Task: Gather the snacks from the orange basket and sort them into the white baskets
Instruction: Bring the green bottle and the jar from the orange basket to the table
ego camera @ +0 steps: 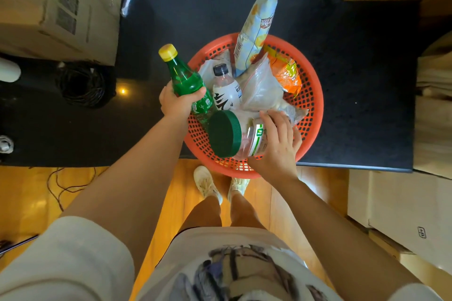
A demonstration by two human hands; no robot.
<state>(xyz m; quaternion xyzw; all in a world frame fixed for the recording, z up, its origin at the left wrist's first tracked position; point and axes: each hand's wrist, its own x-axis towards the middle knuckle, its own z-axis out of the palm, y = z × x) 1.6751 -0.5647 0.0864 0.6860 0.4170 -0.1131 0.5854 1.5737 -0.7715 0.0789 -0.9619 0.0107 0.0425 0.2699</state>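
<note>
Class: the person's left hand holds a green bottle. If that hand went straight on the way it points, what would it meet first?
Probably the clear bottle with the black cap, just beyond the left hand; depth is unclear.

A dark, matte surface [354,80] carries the round orange basket [315,105], whose near rim overhangs the front edge. A small clear wrapper [127,0] lies at its far left.

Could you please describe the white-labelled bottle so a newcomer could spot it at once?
Find the orange basket on the dark mat. The bottle stands near its middle, beside the green bottle. It alone has a black cap.
</note>
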